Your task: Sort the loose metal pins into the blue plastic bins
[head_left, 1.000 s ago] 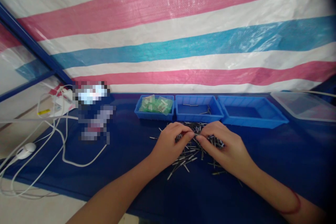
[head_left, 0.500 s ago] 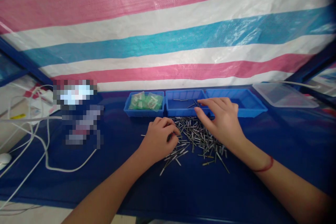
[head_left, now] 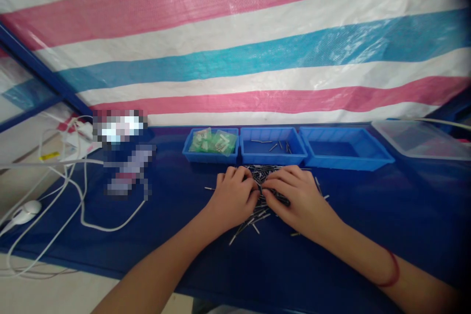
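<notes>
A heap of small metal pins [head_left: 262,172] lies on the blue table cover [head_left: 206,245], just in front of three blue bins. My left hand [head_left: 233,198] rests on the heap's left side with its fingers curled onto the pins. My right hand [head_left: 294,201] lies on the right side, fingers bent and pinched together over the pins. The fingertips of both hands meet at the middle of the heap. The middle blue bin [head_left: 273,146] holds a few pins. A red band circles my right wrist [head_left: 390,271].
The left blue bin [head_left: 211,146] holds small green packets; the right blue bin [head_left: 344,149] shows nothing inside. A clear plastic lid [head_left: 423,140] lies at the far right. White cables [head_left: 73,196] and a white mouse [head_left: 25,211] lie at the left. A striped tarp hangs behind.
My right hand has come back from the middle bin to the pin heap, and its fingers now meet those of the left hand. The left hand stayed on the heap.
</notes>
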`<move>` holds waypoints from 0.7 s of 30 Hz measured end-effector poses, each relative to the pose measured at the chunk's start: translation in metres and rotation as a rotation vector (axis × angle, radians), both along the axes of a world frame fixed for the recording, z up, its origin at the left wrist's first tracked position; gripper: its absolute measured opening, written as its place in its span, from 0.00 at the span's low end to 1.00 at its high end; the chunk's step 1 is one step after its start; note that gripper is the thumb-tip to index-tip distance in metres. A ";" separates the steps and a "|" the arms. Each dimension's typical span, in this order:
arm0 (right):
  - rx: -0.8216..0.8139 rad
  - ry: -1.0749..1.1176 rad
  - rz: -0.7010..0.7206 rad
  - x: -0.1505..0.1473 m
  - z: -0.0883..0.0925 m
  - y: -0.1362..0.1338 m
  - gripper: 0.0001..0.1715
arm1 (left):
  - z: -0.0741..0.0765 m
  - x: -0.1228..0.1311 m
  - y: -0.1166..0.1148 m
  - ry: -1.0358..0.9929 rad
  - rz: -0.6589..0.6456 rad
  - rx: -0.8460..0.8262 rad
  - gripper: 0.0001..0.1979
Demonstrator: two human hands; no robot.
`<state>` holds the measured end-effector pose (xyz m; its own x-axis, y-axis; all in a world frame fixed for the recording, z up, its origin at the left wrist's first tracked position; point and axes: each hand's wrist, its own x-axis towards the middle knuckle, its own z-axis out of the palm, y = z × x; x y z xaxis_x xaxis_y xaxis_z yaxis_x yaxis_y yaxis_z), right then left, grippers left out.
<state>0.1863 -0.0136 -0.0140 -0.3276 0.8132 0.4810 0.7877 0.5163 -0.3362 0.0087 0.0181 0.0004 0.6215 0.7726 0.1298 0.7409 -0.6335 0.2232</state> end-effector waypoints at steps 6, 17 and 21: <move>-0.081 -0.112 0.031 0.000 -0.003 0.001 0.07 | -0.002 0.001 -0.002 0.016 0.014 0.007 0.08; -0.027 -0.127 0.048 0.002 0.001 0.000 0.07 | -0.001 -0.007 0.003 -0.112 -0.006 -0.036 0.07; -0.016 0.074 0.004 0.004 0.002 0.002 0.07 | 0.004 -0.007 0.008 -0.294 -0.009 -0.109 0.08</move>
<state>0.1907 -0.0115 -0.0120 -0.2945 0.8196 0.4914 0.7584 0.5134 -0.4017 0.0012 0.0259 0.0046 0.5769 0.7862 0.2218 0.6290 -0.6007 0.4935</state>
